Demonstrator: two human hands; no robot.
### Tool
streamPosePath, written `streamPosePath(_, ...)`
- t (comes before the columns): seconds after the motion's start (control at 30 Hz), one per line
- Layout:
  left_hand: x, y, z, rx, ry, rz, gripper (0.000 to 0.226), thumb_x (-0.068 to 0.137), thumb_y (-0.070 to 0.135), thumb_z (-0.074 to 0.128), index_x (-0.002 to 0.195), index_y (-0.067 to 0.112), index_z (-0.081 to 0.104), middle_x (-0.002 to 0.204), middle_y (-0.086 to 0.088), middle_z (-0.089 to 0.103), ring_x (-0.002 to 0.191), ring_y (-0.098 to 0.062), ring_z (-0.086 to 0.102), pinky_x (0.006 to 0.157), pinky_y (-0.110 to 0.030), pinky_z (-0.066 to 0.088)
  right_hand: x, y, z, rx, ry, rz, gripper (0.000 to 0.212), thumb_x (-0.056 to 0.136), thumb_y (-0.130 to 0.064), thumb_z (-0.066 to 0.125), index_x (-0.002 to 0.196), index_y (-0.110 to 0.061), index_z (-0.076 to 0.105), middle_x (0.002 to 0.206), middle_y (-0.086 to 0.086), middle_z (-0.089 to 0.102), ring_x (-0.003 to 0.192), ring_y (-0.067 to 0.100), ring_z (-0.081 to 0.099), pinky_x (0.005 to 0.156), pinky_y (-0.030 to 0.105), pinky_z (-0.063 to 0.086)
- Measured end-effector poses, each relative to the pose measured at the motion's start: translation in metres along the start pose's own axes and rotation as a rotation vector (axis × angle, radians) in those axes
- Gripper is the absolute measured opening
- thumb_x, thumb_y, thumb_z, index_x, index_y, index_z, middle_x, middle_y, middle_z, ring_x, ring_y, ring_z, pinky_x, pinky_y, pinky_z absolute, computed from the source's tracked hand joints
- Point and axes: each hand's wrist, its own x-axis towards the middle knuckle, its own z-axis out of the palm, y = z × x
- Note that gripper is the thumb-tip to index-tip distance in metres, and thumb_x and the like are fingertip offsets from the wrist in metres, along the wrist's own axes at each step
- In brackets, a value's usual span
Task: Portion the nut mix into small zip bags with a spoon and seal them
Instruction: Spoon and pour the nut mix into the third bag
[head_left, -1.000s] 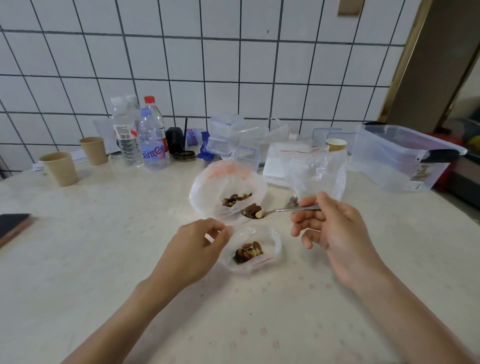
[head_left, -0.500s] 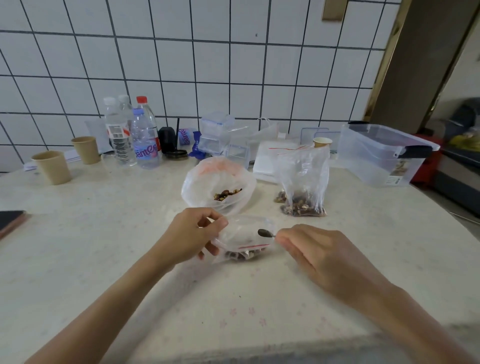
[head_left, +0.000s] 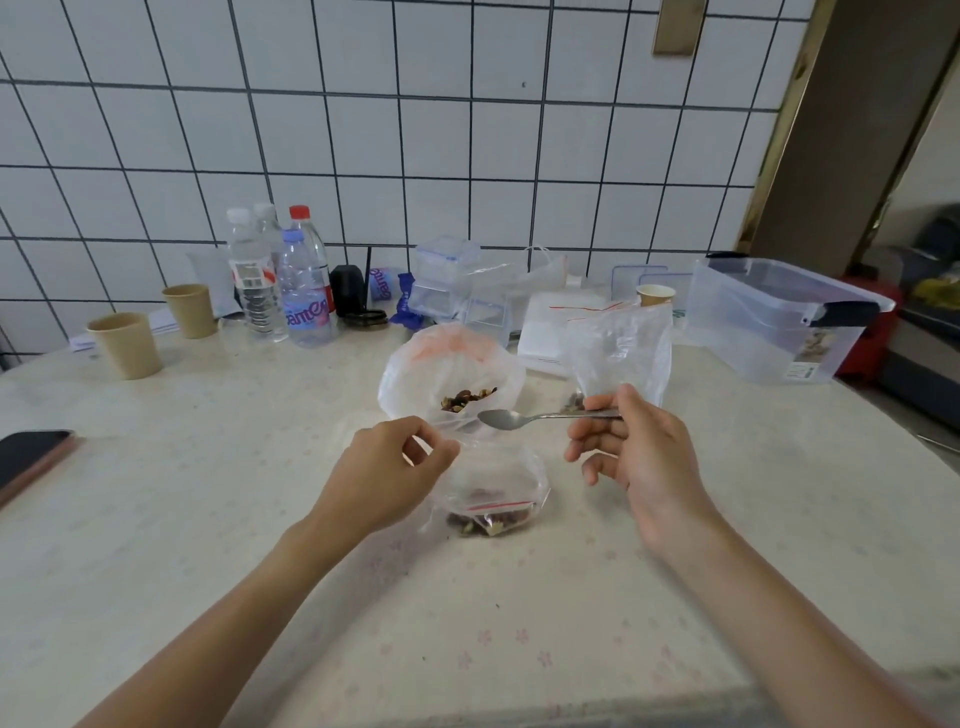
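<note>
A small zip bag with a red strip lies on the table, with nuts at its near end. My left hand pinches the bag's upper left edge. My right hand holds a metal spoon by the handle. Its empty bowl points left and hovers above the small bag. Just behind stands the large open bag of nut mix, with nuts visible inside. A filled clear bag stands upright behind my right hand.
Along the tiled wall stand water bottles, two paper cups, small clear boxes and a stack of flat zip bags. A large clear storage bin sits at the right. A phone lies at the left edge.
The loaded spoon went down into the small bag and came out empty. It is now raised above the bag, near the large bag. My left hand kept hold of the small bag's edge.
</note>
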Motion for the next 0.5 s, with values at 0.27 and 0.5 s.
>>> streamPosePath(0.27, 0.034, -0.022, 0.000, -0.173, 0.220, -0.262, 0.055, 0.086, 0.070, 0.064, 0.099, 0.017, 0.057, 0.094, 0.001, 0.064, 0.087, -0.018, 0.061, 0.069, -0.033, 0.047, 0.047, 0.008, 0.029, 0.072, 0.090, 0.139, 0.042, 0.112, -0.031, 0.034, 0.094, -0.006, 0.063, 0.062, 0.007, 0.068, 0.057, 0.024, 0.069, 0.040, 0.030, 0.046)
streamPosePath(0.5, 0.078, -0.024, 0.020, -0.374, 0.177, -0.376, 0.072, 0.082, 0.067, 0.073, 0.130, 0.018, 0.051, 0.113, 0.000, 0.060, 0.095, -0.020, 0.065, 0.065, -0.032, 0.054, 0.072, 0.019, 0.051, -0.640, -0.009, -0.336, 0.039, 0.111, -0.033, 0.034, 0.093, -0.014, 0.063, 0.069, 0.002, 0.069, 0.065, 0.020, 0.064, 0.061, 0.040, 0.054)
